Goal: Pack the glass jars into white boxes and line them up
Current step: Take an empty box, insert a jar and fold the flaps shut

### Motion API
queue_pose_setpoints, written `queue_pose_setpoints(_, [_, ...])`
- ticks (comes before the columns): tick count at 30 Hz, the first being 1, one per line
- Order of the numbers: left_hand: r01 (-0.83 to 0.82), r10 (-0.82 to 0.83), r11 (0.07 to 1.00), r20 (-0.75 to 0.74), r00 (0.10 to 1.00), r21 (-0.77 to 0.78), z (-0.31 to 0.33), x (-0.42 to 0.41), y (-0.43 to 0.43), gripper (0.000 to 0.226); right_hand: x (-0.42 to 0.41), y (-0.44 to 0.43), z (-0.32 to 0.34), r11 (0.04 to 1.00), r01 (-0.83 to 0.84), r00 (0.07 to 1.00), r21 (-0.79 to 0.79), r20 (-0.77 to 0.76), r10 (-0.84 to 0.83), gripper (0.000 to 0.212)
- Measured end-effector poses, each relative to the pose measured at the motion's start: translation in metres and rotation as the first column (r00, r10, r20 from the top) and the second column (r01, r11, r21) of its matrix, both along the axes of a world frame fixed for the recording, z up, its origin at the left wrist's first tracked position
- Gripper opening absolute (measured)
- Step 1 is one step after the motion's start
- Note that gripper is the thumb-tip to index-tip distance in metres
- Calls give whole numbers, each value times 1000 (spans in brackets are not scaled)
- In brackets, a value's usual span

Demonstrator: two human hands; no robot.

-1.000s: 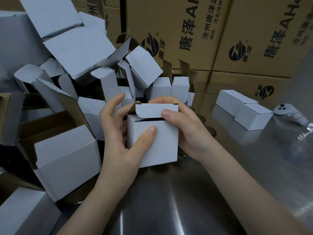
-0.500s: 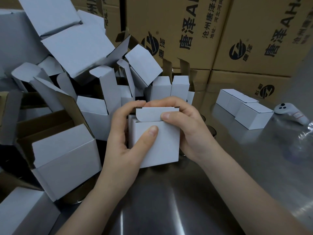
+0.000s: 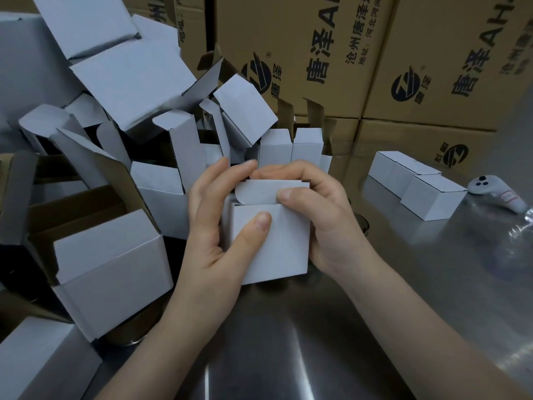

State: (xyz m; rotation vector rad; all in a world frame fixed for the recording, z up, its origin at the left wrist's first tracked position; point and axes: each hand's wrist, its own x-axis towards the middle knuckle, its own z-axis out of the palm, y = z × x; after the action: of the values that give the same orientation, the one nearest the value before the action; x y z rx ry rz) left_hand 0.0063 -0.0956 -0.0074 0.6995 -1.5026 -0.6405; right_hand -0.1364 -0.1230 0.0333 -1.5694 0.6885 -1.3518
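White box: a small white cardboard box (image 3: 271, 243) stands upright over the middle of the table, held between both hands. Whether its base touches the steel, I can't tell.
Flap: the rounded tuck flap (image 3: 268, 192) is bent forward over the top front edge. Its lip lies outside the front wall, not yet tucked in, with a thin dark gap beneath.
Left hand: the left hand (image 3: 213, 226) grips the box's left side, thumb flat on the front face, fingers reaching up to the top left corner.
Right hand: the right hand (image 3: 328, 220) wraps the right side, fingers curled over the lid from behind, thumb pinning the flap's right end.
Contents: hidden, nothing of the inside shows.
Finished row: three closed white boxes (image 3: 418, 183) sit touching in a slanted line towards the table's far right corner.
Heap: a jumble of open white boxes (image 3: 124, 90) piles up along the table's left edge, flaps sticking out every way.
Jar: a dark round jar rim (image 3: 362, 226) peeks out just behind the right wrist.
Controller: a white handheld controller (image 3: 496, 194) lies by the right edge, just beside the row.
Table: a brushed stainless steel table (image 3: 288, 356) carries it all.
Backdrop: brown corrugated cartons with black print (image 3: 288, 39) stand stacked along the far edge.
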Motion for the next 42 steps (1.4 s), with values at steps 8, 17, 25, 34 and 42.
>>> queue_pose_setpoints(8, [37,-38,999,-25,999,-37,1,0,0,32,-1,-1,-1,994,-37,999,-100,-11,36,26])
queue_pose_setpoints(17, [161,-158,987,-159,975,2,4,3,0,22,-1,0,-4,971,-102,995,-217,-29,98,13])
queue_pose_setpoints(25, [250,-223,966,-274,935,67,7,6,2,21,-7,2,0,938,-123,981,-325,-181,66,30])
queue_pose_setpoints(34, [269,-235,959,-284,930,86,9,7,3,16,-7,-1,-2,896,-75,985,-437,-174,-2,26])
queue_pose_setpoints(42, [244,-218,967,-265,939,70,10,7,3,14,-6,2,-1,896,-66,988,-439,-157,-5,23])
